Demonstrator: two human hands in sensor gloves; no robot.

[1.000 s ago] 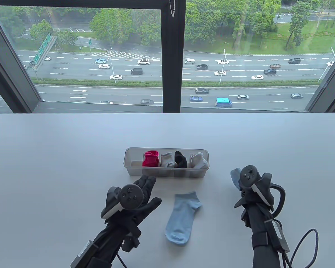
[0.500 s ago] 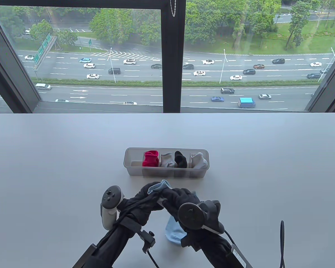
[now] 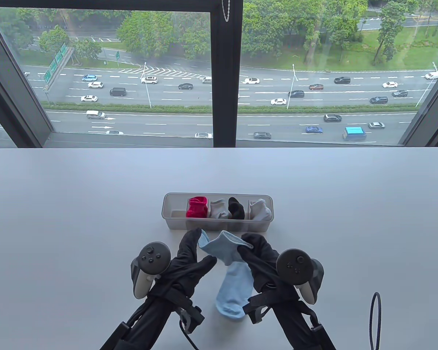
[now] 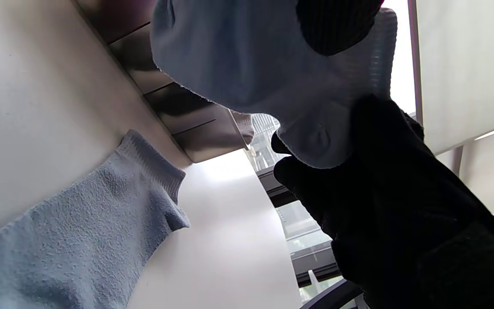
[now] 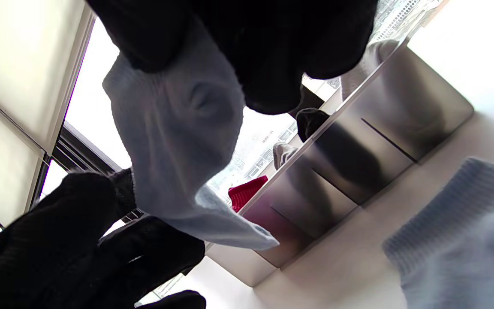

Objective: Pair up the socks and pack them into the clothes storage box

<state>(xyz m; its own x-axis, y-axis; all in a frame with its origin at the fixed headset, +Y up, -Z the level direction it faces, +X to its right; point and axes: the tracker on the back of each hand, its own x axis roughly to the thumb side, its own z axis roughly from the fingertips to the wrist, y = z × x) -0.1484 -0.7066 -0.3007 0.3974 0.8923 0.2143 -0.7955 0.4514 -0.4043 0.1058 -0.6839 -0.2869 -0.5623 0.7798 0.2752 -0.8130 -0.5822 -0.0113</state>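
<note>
A light blue sock (image 3: 222,248) hangs stretched between my two hands just in front of the clothes storage box (image 3: 175,223). My left hand (image 3: 199,243) pinches its left end and my right hand (image 3: 249,246) pinches its right end. Below them a second light blue sock (image 3: 233,290) lies flat on the table. In the left wrist view the held sock (image 4: 247,64) is above the flat sock (image 4: 71,240). The right wrist view shows the held sock (image 5: 178,141) with the box (image 5: 358,159) behind it.
The box holds a red pair (image 3: 197,207), a grey pair (image 3: 218,209), a black pair (image 3: 236,208) and a white pair (image 3: 260,210); its leftmost compartment (image 3: 174,212) shows no socks. The white table (image 3: 76,204) ends at a window beyond.
My right hand brought a blue sock from the right to the middle, above the flat sock. My left hand took its other end, and the hands drew it out between them.
</note>
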